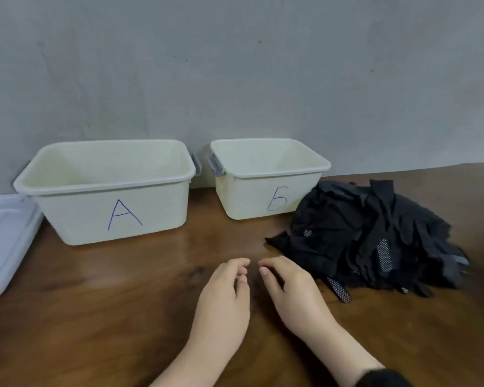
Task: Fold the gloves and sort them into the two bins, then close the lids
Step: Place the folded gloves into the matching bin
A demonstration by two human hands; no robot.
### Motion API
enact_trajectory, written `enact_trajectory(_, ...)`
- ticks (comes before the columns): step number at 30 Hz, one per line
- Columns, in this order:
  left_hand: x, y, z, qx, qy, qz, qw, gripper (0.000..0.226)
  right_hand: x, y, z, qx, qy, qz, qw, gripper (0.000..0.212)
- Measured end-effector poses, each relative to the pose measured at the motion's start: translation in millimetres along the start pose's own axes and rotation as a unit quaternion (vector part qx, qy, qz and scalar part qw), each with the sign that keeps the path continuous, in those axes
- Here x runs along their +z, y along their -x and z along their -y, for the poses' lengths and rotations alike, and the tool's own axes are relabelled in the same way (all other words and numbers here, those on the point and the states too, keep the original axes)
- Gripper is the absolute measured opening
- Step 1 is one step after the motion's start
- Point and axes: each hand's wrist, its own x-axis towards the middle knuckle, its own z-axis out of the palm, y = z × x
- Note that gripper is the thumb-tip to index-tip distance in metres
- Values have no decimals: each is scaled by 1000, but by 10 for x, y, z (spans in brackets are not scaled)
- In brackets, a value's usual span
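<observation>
Your left hand (224, 291) and right hand (294, 289) both rest on the wooden table (123, 317) at about 6 o'clock, fingers loosely curled and fingertips nearly meeting; neither one grasps anything.

The gloves (375, 241) sit at about 3 o'clock from your hands, a heaped black pile with white dotted patches showing, just beside your right hand but not touching it. None looks folded, as far as the tangle lets you tell.

At 11 o'clock stands bin A (106, 191), and at 12 to 1 o'clock bin B (266, 177), side by side against the wall, near each other but apart. Both stand uncovered, and what shows of their insides holds no gloves. The pile's far edge lies against or just in front of bin B's right corner.

So, by my reading, the task is at its very start: every glove still needs folding and sorting, and both lids still need closing.

At 9 o'clock, at the table's left edge, lies something pale and flat (6, 241), probably the lids, touching or just beside bin A. Nothing stands between your hands and the pile, or between the pile and either bin.
</observation>
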Motion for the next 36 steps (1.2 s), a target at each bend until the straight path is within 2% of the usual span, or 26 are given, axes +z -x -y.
enact_trajectory(7,64,-43,7,0,-44,-1,999,28,-29,40,-114,-66,-20,-25,997,23)
enact_trajectory(11,45,-25,18,6,-65,9,998,26,-104,-15,-252,-123,53,-85,987,18)
enact_trajectory(14,50,-22,16,29,-72,14,997,25,-226,-95,-406,-144,148,-135,969,26)
enact_trajectory(17,57,-35,20,35,-74,15,997,25,-405,-228,-614,-102,257,-92,957,40)
enact_trajectory(20,57,-41,18,33,-73,20,997,26,-517,-340,-768,-75,312,-36,946,20)
enact_trajectory(23,41,-35,18,33,-72,25,997,26,-557,-399,-789,-68,328,-31,942,20)
enact_trajectory(25,34,-28,28,40,-63,23,997,27,-577,-409,-749,-71,289,-55,953,18)
enact_trajectory(27,23,-21,35,48,-56,20,997,27,-666,-411,-642,-84,207,-118,968,16)
enact_trajectory(30,-5,-11,36,63,-44,-4,997,27,-935,-409,-340,-57,3,-180,982,13)
enact_trajectory(33,-50,-1,10,62,-2,-45,997,30,-1200,-430,-25,21,-189,-142,971,15)
enact_trajectory(36,-126,11,-2,59,51,-81,994,35,-1336,-426,231,73,-312,-67,945,20)
